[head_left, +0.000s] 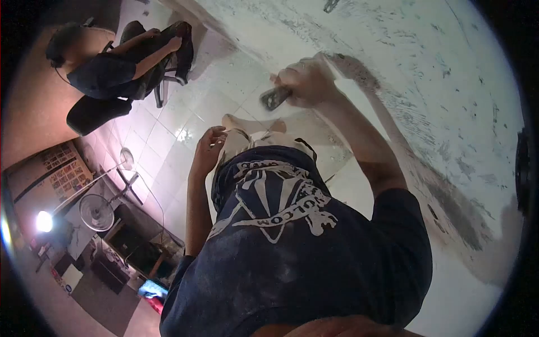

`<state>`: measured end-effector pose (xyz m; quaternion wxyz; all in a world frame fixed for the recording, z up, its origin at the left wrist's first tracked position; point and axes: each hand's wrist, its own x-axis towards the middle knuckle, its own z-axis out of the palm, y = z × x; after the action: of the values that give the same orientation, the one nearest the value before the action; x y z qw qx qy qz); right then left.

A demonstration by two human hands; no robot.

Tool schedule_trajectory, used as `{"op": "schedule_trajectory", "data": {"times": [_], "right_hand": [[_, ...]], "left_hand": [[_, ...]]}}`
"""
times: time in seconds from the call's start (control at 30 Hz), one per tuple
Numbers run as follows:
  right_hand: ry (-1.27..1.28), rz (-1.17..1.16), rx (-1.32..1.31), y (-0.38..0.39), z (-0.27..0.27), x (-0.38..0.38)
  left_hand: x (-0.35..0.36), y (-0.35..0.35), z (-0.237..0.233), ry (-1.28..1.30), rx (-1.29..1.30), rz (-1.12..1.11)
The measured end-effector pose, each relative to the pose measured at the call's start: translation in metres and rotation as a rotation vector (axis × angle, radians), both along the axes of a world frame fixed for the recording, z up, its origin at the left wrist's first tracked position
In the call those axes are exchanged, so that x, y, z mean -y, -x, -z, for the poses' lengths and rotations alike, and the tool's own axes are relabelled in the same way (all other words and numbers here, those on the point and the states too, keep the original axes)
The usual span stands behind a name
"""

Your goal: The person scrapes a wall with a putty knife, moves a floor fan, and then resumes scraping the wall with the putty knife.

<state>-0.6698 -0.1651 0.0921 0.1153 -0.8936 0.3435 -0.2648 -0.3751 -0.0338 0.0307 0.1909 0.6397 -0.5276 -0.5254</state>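
My right hand (306, 83) is wrapped round the dark handle of a tool (275, 98), close to the pale, scuffed wall (415, 73). The handle's butt sticks out below the fist, and the tool's other end is blurred and partly hidden. Grey patches and scrape marks cover the wall beside my right arm. My left hand (211, 140) hangs by my left thigh, fingers loosely curled and apart, with nothing in it.
At the upper left a person (106, 73) in dark clothes sits on a chair. A standing fan (97, 212), a bright lamp (44, 221) and a dark cabinet (128, 242) stand at the lower left. Pale tiles (185, 112) cover the floor.
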Motion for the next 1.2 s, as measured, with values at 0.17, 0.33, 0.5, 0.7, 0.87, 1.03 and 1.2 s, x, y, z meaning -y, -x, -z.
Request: {"op": "schedule_trajectory", "data": {"times": [0.17,0.33,0.5,0.7,0.87,1.03,1.2], "right_hand": [[-0.007,-0.123,-0.038,-0.013,-0.014,-0.009],[-0.051,-0.131,-0.092,-0.018,-0.009,-0.009],[0.035,-0.099,-0.059,-0.014,0.003,0.003],[-0.039,-0.101,-0.248,-0.013,0.028,0.010],[0.055,-0.041,0.057,-0.011,0.034,0.003],[-0.009,-0.110,-0.092,-0.017,-0.018,-0.018],[-0.092,-0.090,-0.052,-0.016,0.019,-0.002]], "left_hand": [[0.009,0.000,-0.003,0.031,0.011,0.012],[0.009,-0.005,0.004,0.034,-0.002,-0.049],[0.009,-0.006,0.007,0.056,-0.011,-0.038],[0.014,-0.007,0.002,0.028,0.030,-0.016],[0.009,-0.014,0.010,0.060,-0.039,-0.062],[0.005,-0.006,-0.003,0.174,-0.084,-0.069],[0.010,-0.004,0.006,0.160,-0.053,-0.119]]}}
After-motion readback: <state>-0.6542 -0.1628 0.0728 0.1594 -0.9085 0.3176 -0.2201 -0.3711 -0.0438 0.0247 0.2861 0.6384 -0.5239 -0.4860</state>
